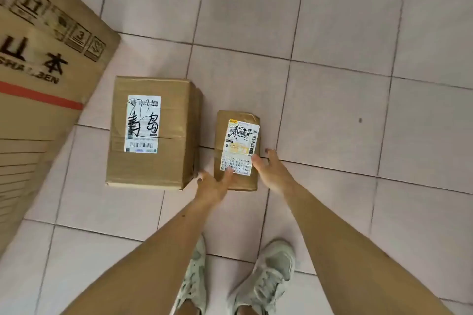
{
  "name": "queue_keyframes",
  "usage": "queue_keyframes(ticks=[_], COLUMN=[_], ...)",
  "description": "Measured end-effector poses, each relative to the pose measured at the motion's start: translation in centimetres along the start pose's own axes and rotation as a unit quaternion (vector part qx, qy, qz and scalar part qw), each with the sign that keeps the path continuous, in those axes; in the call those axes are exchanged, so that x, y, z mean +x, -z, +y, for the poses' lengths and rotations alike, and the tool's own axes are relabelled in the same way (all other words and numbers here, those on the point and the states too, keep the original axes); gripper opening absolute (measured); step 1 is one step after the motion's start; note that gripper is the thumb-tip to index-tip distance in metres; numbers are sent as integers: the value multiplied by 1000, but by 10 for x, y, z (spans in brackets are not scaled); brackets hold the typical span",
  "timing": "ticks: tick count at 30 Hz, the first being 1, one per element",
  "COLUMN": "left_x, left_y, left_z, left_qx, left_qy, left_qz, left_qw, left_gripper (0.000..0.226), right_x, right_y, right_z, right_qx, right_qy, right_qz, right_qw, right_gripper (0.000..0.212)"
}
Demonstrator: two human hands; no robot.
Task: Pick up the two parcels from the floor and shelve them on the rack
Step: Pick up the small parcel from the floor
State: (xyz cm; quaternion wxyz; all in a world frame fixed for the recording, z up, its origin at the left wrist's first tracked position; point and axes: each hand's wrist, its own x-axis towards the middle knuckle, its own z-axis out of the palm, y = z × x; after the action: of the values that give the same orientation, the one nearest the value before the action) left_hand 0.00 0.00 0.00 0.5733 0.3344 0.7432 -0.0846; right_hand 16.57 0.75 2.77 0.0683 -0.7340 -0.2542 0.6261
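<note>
1. Two parcels sit on the tiled floor (332,33): the large parcel (151,133) and, just beside it, the small parcel (236,151).
2. The left hand (213,184) and right hand (268,169) flank the small one's near end, fingers spread, touching but not yet clamped (likely bracketing it for a two-sided lift).
3. No rack is visible.

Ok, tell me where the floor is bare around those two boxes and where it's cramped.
Bare tile lies beyond both boxes and to the right of the small box, past the right hand. Also bare: the floor between the big box and the shoes. Cramped: the narrow gap between the two boxes, where the left hand sits, and the strip between the big box and the leaning carton.
</note>
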Motion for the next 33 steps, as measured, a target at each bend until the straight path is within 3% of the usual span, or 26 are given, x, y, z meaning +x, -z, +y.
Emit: queue_keyframes(ticks=[5,13,17,22,33], left_x=[6,-81,-146,-259,-498], left_y=[-7,27,63,113,234], left_z=[0,49,98,176,294], left_qx=[-75,-178,-193,-192,-211], left_qy=[-80,-76,-107,-138,-247], left_qz=[-39,-75,-84,-106,-89], left_qw=[993,978,972,966,941], left_gripper=[67,58,68,111,110], right_x=[24,-46,-112,-225,-495], right_y=[-6,38,79,134,237], right_z=[18,-26,-81,-170,-268], right_qx=[52,97,93,73,19], right_qy=[2,4,41,104,222], right_qz=[-34,-39,-11,47,146], right_qw=[998,995,995,991,964], right_gripper=[53,48,50,44,26])
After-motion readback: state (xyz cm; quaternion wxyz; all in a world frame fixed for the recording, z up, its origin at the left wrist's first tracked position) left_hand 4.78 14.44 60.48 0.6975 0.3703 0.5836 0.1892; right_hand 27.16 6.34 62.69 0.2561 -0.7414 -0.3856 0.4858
